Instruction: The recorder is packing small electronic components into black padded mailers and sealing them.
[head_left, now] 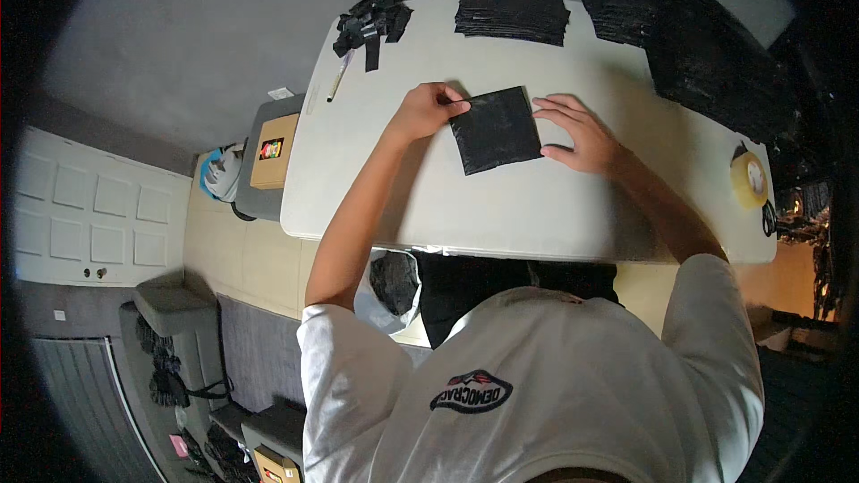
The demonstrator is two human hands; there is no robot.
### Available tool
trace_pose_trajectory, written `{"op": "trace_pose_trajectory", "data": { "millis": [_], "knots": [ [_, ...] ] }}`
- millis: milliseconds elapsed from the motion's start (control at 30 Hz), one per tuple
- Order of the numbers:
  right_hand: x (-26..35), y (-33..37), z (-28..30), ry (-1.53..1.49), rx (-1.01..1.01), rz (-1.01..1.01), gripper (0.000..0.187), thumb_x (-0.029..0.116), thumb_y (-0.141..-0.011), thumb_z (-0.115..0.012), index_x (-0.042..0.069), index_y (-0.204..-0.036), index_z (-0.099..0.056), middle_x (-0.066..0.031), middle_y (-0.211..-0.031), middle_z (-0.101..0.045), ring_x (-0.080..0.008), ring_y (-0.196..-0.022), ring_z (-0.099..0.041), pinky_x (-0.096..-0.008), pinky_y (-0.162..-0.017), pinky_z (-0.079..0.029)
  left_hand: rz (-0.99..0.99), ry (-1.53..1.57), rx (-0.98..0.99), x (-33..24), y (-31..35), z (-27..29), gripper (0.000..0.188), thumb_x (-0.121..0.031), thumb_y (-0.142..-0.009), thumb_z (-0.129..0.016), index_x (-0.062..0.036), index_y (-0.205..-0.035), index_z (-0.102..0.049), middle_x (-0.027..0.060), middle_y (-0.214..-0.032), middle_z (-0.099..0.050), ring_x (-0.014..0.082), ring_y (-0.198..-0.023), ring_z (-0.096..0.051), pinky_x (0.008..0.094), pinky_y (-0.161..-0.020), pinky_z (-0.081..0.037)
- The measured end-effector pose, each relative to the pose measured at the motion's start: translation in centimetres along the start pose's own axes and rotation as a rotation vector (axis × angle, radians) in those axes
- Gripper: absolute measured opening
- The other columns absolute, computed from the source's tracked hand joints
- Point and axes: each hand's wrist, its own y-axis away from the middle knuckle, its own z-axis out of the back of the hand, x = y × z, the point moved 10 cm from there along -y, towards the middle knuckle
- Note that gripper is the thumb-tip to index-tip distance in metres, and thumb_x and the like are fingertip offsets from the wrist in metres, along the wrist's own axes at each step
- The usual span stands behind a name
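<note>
A flat, square black plastic piece, slightly shiny and creased, lies tilted a little on the white table. My left hand pinches its upper left corner between thumb and fingers. At its right edge is my right hand, with fingers apart and curved; the fingertips and thumb are close to or touching the edge, and nothing is gripped. Beyond my hands, at the table's far side, stands a neat stack of similar black sheets.
A pile of black strips and a pen lie far left. More black stacks and a large black pile fill the far right. Clear tape rolls and scissors sit at the right edge. A cardboard box rests on a grey chair.
</note>
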Motion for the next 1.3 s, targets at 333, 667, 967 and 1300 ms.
{"op": "trace_pose_trajectory", "data": {
  "millis": [333,667,967,1300],
  "knots": [
    [-12.4,-0.2,2.4,-0.115,-0.153,-0.252,0.039,0.011,-0.084,-0.077,0.007,-0.122,-0.071,-0.0184,-0.120,-0.066,-0.0360,-0.117,-0.063,-0.0451,-0.100,-0.053,0.048,0.906,-0.024,-9.4,-5.2,-0.3,0.035,-0.031,-0.111,-0.056,-0.0017,-0.126,-0.066,0.0068,-0.118,-0.071,0.0152,-0.102,-0.068,0.0334,-0.093,-0.054],
    [-13.1,-0.2,1.6,-0.346,-0.188,-0.191,0.043,0.013,-0.080,-0.075,0.007,-0.123,-0.071,-0.0228,-0.120,-0.065,-0.0376,-0.121,-0.058,-0.0442,-0.105,-0.048,0.176,0.908,-0.005,-20.9,-31.8,-6.4,0.046,-0.042,-0.110,-0.052,0.0011,-0.115,-0.068,0.0156,-0.111,-0.074,0.0269,-0.093,-0.074,0.0365,-0.085,-0.060],
    [-12.9,-1.2,0.5,-0.247,-0.178,-0.114,0.048,0.012,-0.076,-0.079,0.002,-0.123,-0.068,-0.0205,-0.118,-0.069,-0.0391,-0.123,-0.056,-0.0465,-0.108,-0.045,0.174,0.450,-0.265,-17.6,-36.8,-11.6,0.062,-0.039,-0.095,-0.075,0.0100,-0.132,-0.063,0.0220,-0.128,-0.070,0.0337,-0.113,-0.068,0.0434,-0.096,-0.053],
    [-8.7,-3.7,3.8,-0.370,-0.292,-0.002,0.050,0.010,-0.074,-0.075,-0.001,-0.122,-0.066,-0.0195,-0.125,-0.068,-0.0395,-0.123,-0.058,-0.0475,-0.115,-0.042,0.074,0.368,-0.122,-18.3,-44.0,-7.4,0.052,-0.038,-0.098,-0.066,0.0030,-0.130,-0.067,0.0195,-0.126,-0.072,0.0315,-0.107,-0.070,0.0472,-0.094,-0.053]
  ]
}}
